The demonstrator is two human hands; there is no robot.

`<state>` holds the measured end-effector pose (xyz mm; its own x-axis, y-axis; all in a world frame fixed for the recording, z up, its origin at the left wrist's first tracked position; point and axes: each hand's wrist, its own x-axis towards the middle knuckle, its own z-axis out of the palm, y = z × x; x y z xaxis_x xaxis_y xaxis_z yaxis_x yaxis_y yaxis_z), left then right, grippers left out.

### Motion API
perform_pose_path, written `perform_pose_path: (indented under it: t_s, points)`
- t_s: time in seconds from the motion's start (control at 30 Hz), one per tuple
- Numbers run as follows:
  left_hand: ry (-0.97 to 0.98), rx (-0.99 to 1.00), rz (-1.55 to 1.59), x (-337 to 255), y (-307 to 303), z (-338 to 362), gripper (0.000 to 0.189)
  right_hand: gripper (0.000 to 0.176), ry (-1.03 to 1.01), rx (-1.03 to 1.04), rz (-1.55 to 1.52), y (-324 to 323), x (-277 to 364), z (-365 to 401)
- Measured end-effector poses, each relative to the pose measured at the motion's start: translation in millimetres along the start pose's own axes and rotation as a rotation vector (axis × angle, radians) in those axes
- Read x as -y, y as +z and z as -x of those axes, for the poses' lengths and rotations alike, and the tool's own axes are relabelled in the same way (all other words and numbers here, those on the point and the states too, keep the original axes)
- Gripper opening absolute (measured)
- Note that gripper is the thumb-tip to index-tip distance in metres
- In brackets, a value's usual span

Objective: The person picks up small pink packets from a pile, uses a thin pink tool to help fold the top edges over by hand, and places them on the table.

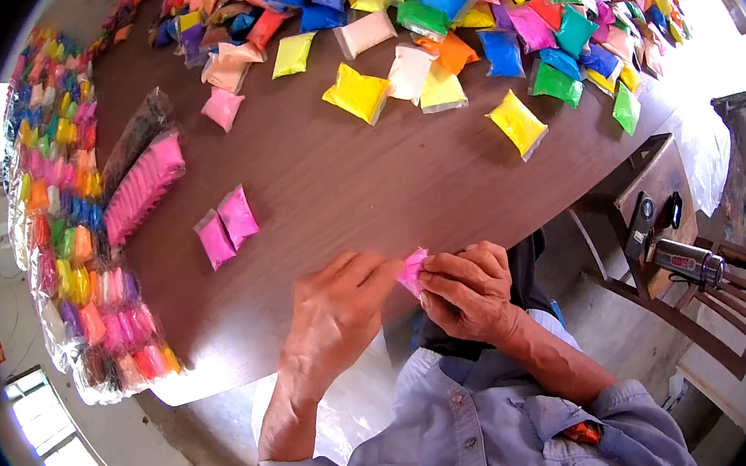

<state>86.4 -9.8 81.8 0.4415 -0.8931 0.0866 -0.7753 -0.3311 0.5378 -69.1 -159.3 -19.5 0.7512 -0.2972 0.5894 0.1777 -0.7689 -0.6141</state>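
My right hand (474,288) pinches a small bright pink clay packet (413,271) between thumb and fingers, over the near edge of the table. On the packet's other side is my left hand (336,300), its fingers smeared by motion and its fingertips close to the packet's left edge. Two more pink packets (227,226) lie side by side on the brown table (298,186), a little beyond my left hand. Farther left, a row of pink packets (146,189) stands lined up inside a clear plastic bag.
A large heap of packets in many colours (451,4) covers the table's far side, with loose yellow packets (519,124) nearer. Bagged packets (82,250) are stacked along the left edge. On the right, a wooden chair (735,312) holds a metal flask (689,260).
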Motion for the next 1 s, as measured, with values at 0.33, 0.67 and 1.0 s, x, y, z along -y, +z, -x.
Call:
perform_pose_path:
  t_s: [0.33,0.67,1.0]
  points:
    - [0.061,0.019,-0.018,9.7,13.9,-6.9,0.039,0.029,-0.001,-0.011,0.002,0.5,0.0,-0.3]
    - [0.025,0.040,-0.028,2.1,14.1,-3.7,0.033,0.026,0.003,-0.003,0.003,-0.4,0.0,0.3]
    - [-0.001,0.048,0.008,0.5,0.7,-4.4,0.035,0.027,-0.004,-0.026,0.000,2.0,0.7,-1.3]
